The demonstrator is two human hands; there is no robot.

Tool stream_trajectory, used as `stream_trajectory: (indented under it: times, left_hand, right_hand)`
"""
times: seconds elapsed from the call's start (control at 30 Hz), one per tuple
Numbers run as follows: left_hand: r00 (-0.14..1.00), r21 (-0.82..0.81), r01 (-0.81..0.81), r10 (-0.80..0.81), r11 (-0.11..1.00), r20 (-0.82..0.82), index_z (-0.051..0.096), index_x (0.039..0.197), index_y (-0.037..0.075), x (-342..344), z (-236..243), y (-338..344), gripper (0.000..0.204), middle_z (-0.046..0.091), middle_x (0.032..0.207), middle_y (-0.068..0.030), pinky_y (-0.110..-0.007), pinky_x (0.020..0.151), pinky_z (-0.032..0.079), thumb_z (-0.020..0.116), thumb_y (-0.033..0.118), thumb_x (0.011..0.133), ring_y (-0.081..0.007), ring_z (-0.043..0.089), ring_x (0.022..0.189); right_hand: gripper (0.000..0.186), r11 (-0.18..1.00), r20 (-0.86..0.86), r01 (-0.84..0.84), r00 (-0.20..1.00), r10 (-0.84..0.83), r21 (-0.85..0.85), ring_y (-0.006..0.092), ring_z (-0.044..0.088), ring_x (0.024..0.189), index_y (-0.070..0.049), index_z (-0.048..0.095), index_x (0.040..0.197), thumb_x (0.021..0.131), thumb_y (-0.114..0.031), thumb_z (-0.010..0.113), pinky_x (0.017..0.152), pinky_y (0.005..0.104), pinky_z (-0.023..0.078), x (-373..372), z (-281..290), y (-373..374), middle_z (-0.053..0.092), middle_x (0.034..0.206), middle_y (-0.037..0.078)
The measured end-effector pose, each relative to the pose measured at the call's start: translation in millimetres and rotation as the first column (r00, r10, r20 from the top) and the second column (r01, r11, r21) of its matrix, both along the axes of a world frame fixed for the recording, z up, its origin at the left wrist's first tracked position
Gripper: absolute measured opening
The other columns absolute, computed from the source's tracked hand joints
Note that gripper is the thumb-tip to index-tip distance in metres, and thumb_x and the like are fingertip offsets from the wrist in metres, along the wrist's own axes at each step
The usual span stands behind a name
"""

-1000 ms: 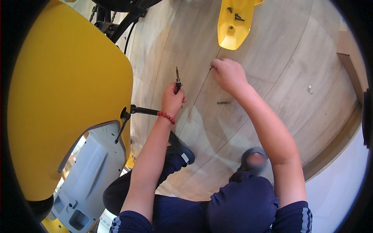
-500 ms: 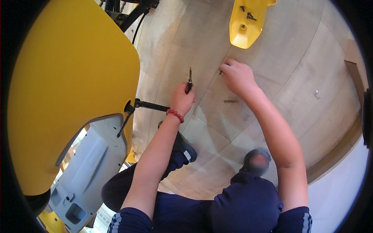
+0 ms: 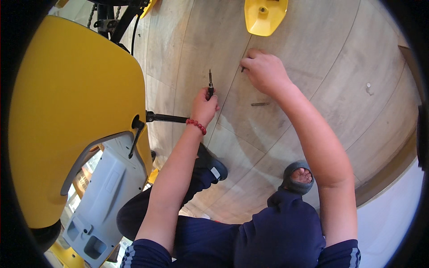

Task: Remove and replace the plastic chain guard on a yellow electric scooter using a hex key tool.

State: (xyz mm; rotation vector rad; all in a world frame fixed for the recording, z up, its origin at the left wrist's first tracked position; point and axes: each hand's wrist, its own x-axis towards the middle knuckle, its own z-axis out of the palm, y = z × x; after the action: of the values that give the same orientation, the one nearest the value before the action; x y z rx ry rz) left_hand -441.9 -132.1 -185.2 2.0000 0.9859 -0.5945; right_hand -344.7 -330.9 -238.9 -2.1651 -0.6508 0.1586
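Note:
My left hand (image 3: 205,107), a red bead bracelet (image 3: 197,126) at its wrist, is closed round the dark handle of a screwdriver (image 3: 210,80). Its metal shaft points away from me. Farther right, my right hand (image 3: 264,71) pinches a small dark screw (image 3: 242,69) between thumb and fingertips, just above the wooden floor. The two hands are apart. On the floor, below my right hand, lies a slim dark metal rod (image 3: 259,104), like a screwdriver bit. A yellow plastic cover (image 3: 264,22) with a round hole boss lies past my right hand, cut off by the upper edge.
A large yellow body panel (image 3: 85,102) with a grey inner panel (image 3: 103,187) fills the left. A black lever (image 3: 167,117) juts from it toward my left wrist. A white scrap (image 3: 369,88) lies at the right. My feet rest on the floor (image 3: 232,178); a pale wall curves at lower right.
The view has shifted, so the yellow cover sits higher and the screws in it have mostly left the picture. Both hands keep their hold on the screwdriver and the screw.

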Motion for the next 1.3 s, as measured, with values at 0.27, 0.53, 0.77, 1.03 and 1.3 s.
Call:
stream_trajectory:
  times: [0.27,0.53,0.77,1.03,1.3]
  left_hand:
    - [1.000,0.063,0.001,0.000,0.998,-0.028,0.053,0.103,-0.002,1,-2,-1,0.024,0.056,0.074,-0.0061,-0.026,0.053,0.048,0.050,0.006,0.081,-0.0118,0.055,0.058]
    - [0.999,0.058,-0.038,0.037,0.998,0.022,0.050,0.104,0.000,5,4,9,0.023,0.052,0.072,-0.0047,-0.026,0.053,0.046,0.049,0.004,0.081,-0.0133,0.052,0.059]
    - [0.961,0.247,0.186,-0.229,0.951,0.157,0.056,0.090,0.001,25,-4,1,0.015,0.061,0.076,-0.0089,-0.032,0.060,0.048,0.053,0.012,0.080,-0.0187,0.059,0.062]
    - [0.839,0.397,0.387,-0.496,0.832,0.223,0.060,0.093,0.001,61,-15,-68,0.026,0.063,0.080,-0.0093,-0.030,0.067,0.047,0.068,0.017,0.074,-0.0182,0.060,0.074]
    - [0.867,0.395,0.358,-0.458,0.846,0.196,0.062,0.087,0.000,59,-29,-60,0.020,0.064,0.075,-0.0102,-0.031,0.065,0.048,0.066,0.016,0.075,-0.0191,0.061,0.068]
  right_hand:
    - [0.006,0.999,-0.059,-0.035,0.998,0.035,-0.007,0.0288,0.058,0.083,-0.008,0.060,0.077,0.072,-0.009,0.057,0.069,0.0385,0.049,0,5,-3,0.057,0.084,0.010]
    - [0.014,0.920,-0.219,0.368,0.917,-0.334,0.136,0.0283,0.059,0.080,-0.004,0.062,0.090,0.079,-0.007,0.054,0.068,0.0363,0.048,-10,26,-58,0.059,0.088,0.013]
    - [0.014,0.742,-0.192,0.669,0.724,-0.663,-0.042,0.0226,0.058,0.074,0.000,0.060,0.093,0.080,-0.001,0.054,0.065,0.0297,0.047,-83,20,-147,0.058,0.083,0.012]
    - [0.017,0.744,-0.088,0.650,0.741,-0.666,-0.157,0.0246,0.053,0.068,0.000,0.057,0.096,0.080,0.003,0.053,0.059,0.0317,0.044,-165,20,-190,0.055,0.081,0.013]
    - [0.024,0.732,0.172,0.577,0.814,-0.555,-0.363,0.0297,0.052,0.073,-0.004,0.054,0.102,0.078,0.000,0.054,0.066,0.0381,0.041,-191,1,-192,0.054,0.084,0.013]
